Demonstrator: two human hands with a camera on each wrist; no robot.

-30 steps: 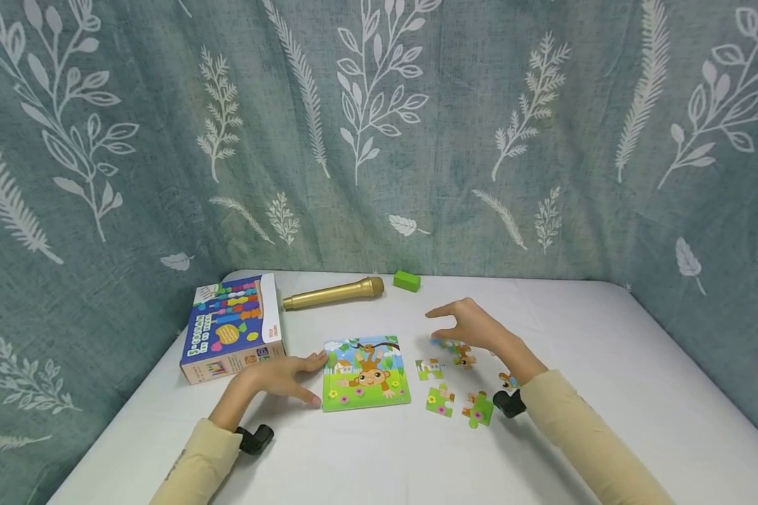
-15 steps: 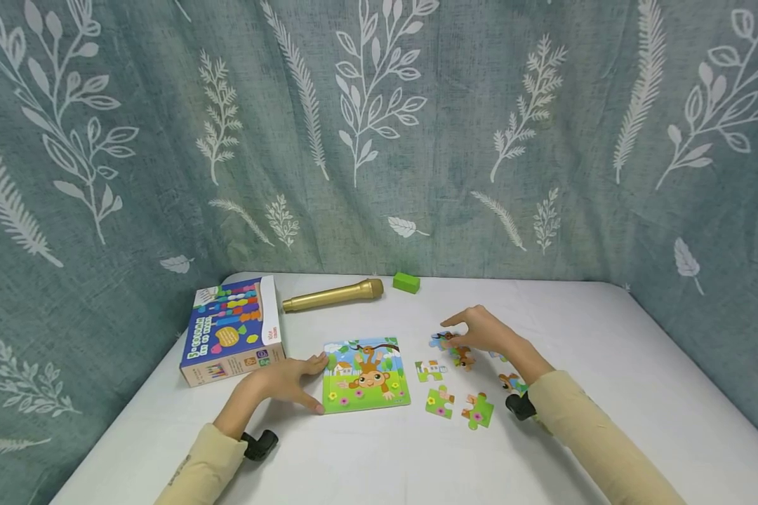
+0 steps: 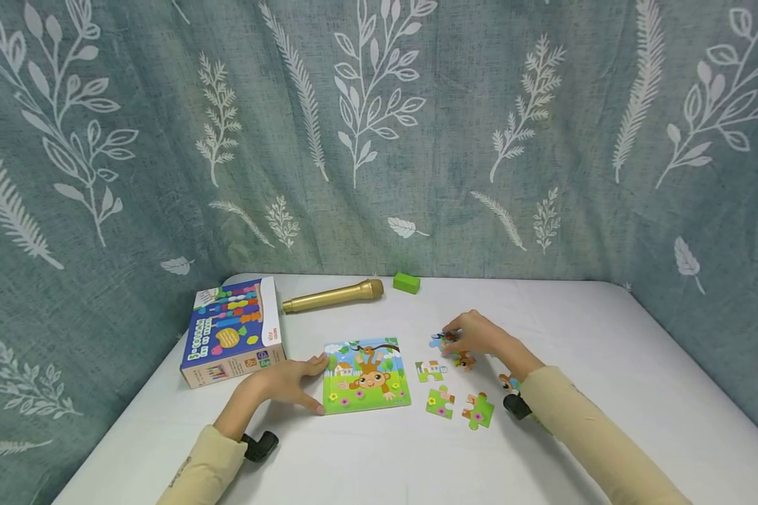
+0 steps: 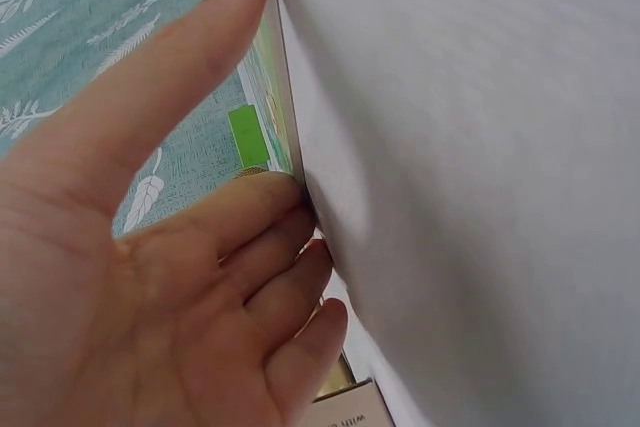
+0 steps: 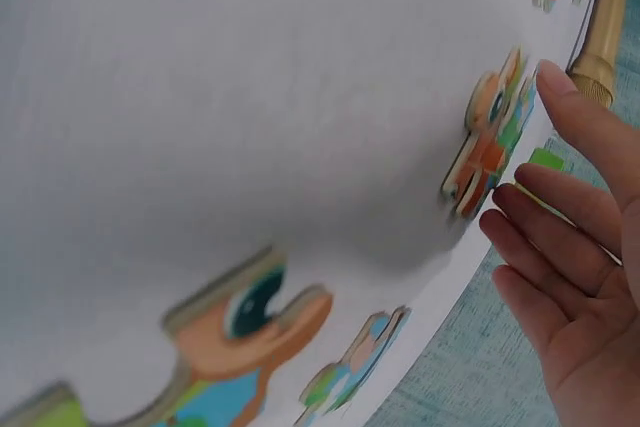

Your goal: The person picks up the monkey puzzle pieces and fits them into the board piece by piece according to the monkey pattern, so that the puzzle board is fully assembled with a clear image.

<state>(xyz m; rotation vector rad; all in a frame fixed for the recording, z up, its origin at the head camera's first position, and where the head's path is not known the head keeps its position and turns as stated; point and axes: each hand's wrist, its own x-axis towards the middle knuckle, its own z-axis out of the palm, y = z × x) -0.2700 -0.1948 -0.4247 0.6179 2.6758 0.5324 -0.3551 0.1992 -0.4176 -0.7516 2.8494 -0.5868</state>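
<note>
Left hand [image 3: 282, 384]: thumb and fingers spread, tips on the picture board's [image 3: 368, 382] left edge
Right hand [image 3: 478, 334]: fingers apart
Puzzle pieces [image 5: 487, 154]: on the worktop [image 3: 354, 456], right by those tips, can't tell if touching

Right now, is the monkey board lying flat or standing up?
Lying flat: the monkey board rests picture-up on the white table, with the left hand at its left edge.

Box [image 3: 232, 326]: left side of the table [image 3: 360, 463], behind the left hand [image 3: 284, 384]!
Microphone [image 3: 333, 295]: at the back, between box and block [image 3: 407, 283]!
Board [image 3: 366, 379]: before the microphone, left hand at its left edge!
Puzzle pieces [image 3: 439, 403]: right of the board, right hand [image 3: 479, 334] at the rear ones!
</note>
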